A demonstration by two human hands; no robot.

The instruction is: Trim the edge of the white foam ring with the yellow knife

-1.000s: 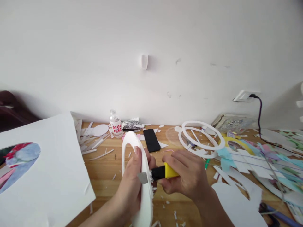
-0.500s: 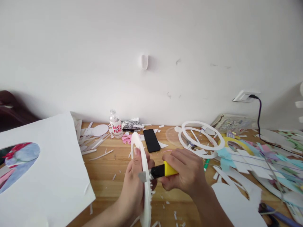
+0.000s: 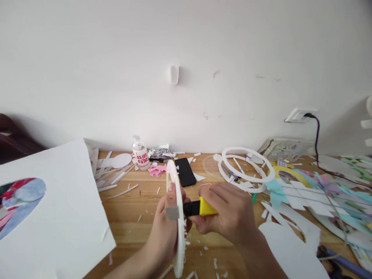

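My left hand (image 3: 167, 223) is closed around a white foam ring (image 3: 180, 236), held upright and nearly edge-on to me, with the thumb on its near side. In my right hand (image 3: 228, 211) is a yellow and black utility knife (image 3: 207, 207), its blade pointing left. The blade (image 3: 172, 212) crosses the ring's edge close to my left thumb. Small white shavings cling to the ring's right side below the knife. Part of my left fingers is hidden behind the ring.
A black phone (image 3: 186, 172), a plastic bottle (image 3: 141, 153) and white foam rings (image 3: 247, 164) lie toward the wall. A large white board (image 3: 66, 217) with an oval cutout is at left. Paper and foam offcuts (image 3: 302, 224) crowd the right side. Scraps dot the wooden table (image 3: 128, 221).
The ring has turned more edge-on and its top has shifted slightly right. The knife blade has moved a little up and left across the ring. Both hands keep their hold.
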